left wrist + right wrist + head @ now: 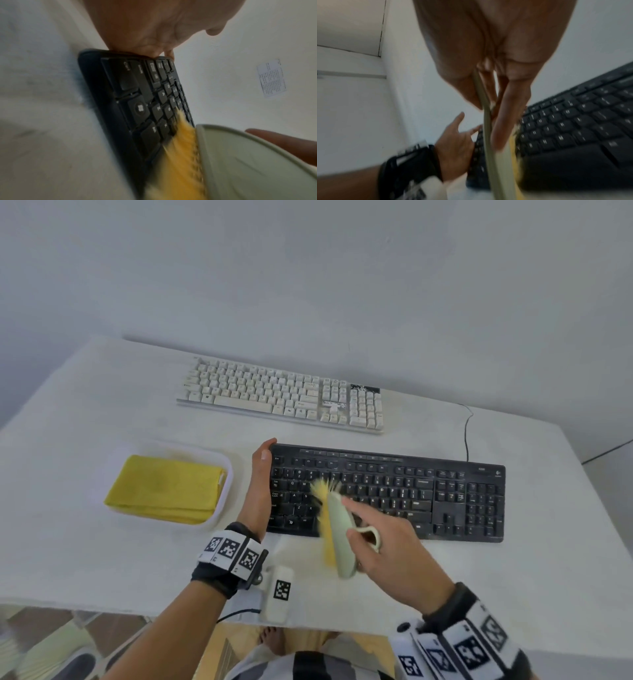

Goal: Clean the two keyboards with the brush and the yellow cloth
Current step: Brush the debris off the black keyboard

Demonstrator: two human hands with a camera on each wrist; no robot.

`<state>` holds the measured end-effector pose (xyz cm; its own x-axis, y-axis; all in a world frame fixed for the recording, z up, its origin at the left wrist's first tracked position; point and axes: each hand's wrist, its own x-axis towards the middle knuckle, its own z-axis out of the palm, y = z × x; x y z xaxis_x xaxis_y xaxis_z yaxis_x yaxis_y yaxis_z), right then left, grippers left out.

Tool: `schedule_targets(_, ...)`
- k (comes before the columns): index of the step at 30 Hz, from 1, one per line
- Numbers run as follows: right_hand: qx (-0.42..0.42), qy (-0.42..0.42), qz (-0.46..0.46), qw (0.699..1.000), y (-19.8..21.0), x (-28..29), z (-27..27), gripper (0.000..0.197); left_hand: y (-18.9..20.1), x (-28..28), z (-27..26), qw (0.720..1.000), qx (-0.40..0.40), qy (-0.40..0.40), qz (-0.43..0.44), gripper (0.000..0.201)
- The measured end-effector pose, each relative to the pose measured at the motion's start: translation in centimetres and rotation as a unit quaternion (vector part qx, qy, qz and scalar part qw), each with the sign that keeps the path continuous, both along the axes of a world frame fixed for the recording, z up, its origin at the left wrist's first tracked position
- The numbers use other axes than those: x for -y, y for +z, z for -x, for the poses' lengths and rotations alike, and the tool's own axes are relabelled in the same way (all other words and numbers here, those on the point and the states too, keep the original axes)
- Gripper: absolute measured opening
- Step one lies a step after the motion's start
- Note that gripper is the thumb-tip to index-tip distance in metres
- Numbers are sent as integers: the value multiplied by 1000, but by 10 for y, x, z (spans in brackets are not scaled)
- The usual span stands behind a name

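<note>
Your right hand (387, 539) grips the brush (339, 539) mid-frame, bristles on the black keyboard (445, 491); your left hand (262, 484), fingers straight, braces its left edge against sliding.

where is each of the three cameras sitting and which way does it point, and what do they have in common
Head: on the person's head, looking down at the table; shows both forearms, the left hand and the right hand.
Left wrist: along the left hand at the left end of the black keyboard, which that hand braces.
Right wrist: along the right hand, which grips the brush; the left hand shows too.
Shared: all three show the black keyboard and the brush with its yellow bristles on the keys.
</note>
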<state>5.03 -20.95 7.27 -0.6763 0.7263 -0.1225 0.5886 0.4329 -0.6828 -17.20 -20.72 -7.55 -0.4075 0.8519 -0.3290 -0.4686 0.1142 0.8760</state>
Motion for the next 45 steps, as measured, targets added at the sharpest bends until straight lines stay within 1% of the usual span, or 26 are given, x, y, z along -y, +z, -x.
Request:
schedule_targets(2,-5,10,26,1000,9,-1,-3,45,2,-1,1,1000,-10,11,4,77)
schedule_targets(3,-30,-3,-4,1000,14,-2,0,45,3,-1,0,1000,-2,13,3,77)
schedule_targets(5,-84,-30,-112,990,15,-6,11,47,7,-1,-1,1000,5,19,0,77)
schedule_targets(6,-94,-35,-146,984,11,-7,18,48,8,0,-1,1000,4,20,-5,74)
schedule_targets(7,-94,-34,-155,983,6,-6,24,48,9,0,-1,1000,1,18,-8,72)
schedule_targets(9,-64,-6,-116,991,-4,-3,27,48,8,1,-1,1000,3,6,1,78)
schedule_targets(11,-19,33,-33,999,-3,-2,20,47,-3,-2,1,1000,15,-13,21,88)
schedule_targets(13,-13,55,24,998,6,-5,15,45,-6,-3,4,999,8,-6,35,87)
schedule_targets(14,-42,43,21,998,10,-7,15,45,-2,-3,4,999,7,-4,38,87)
schedule_targets(16,-114,0,-52,992,13,-11,23,45,7,-2,2,1000,9,4,23,86)
schedule_targets(18,-140,-13,-109,984,6,-11,38,47,11,-1,1,1000,-4,18,5,75)
schedule_targets(20,-110,5,-92,990,-4,-9,45,48,12,-1,0,1000,3,27,-1,69)
schedule_targets(23,-34,66,-5,997,-3,-10,39,45,15,0,0,999,-6,36,-2,61)
schedule_targets(24,-33,76,9,997,1,-11,38,45,14,0,1,999,-11,38,-3,61)
schedule_targets(25,-54,67,1,996,5,-11,39,44,15,0,1,999,-16,37,-3,63)
schedule_targets(27,-121,18,-73,990,7,-11,46,45,18,0,0,1000,-8,27,0,67)
schedule_targets(28,-137,3,-104,985,4,-10,51,46,19,0,0,1000,-1,24,-1,69)
schedule_targets(30,-126,7,-102,987,-5,-4,58,48,23,1,-2,1000,-2,31,-5,66)
schedule_targets(33,-58,61,-33,996,-8,-1,50,46,24,1,-2,999,10,32,-2,66)
schedule_targets(34,-53,74,-24,996,-5,-2,47,45,22,2,-1,1000,11,28,-1,67)
schedule_targets(35,-70,69,-31,995,0,-4,44,44,23,3,-2,1000,6,24,0,68)
schedule_targets(38,-135,-9,-115,984,5,-13,42,47,23,4,-3,1000,3,26,-5,76)
schedule_targets(40,-114,-32,-138,983,-1,-17,36,48,23,2,-3,1000,-5,17,6,81)
schedule_targets(42,-62,11,-78,995,-4,-14,24,47,13,1,1,999,9,-2,38,91)
schedule_targets(44,-13,56,9,998,4,-13,12,43,2,0,2,998,-2,-7,56,87)
schedule_targets(45,-15,60,29,998,11,-14,7,42,1,1,2,998,-13,-3,56,85)
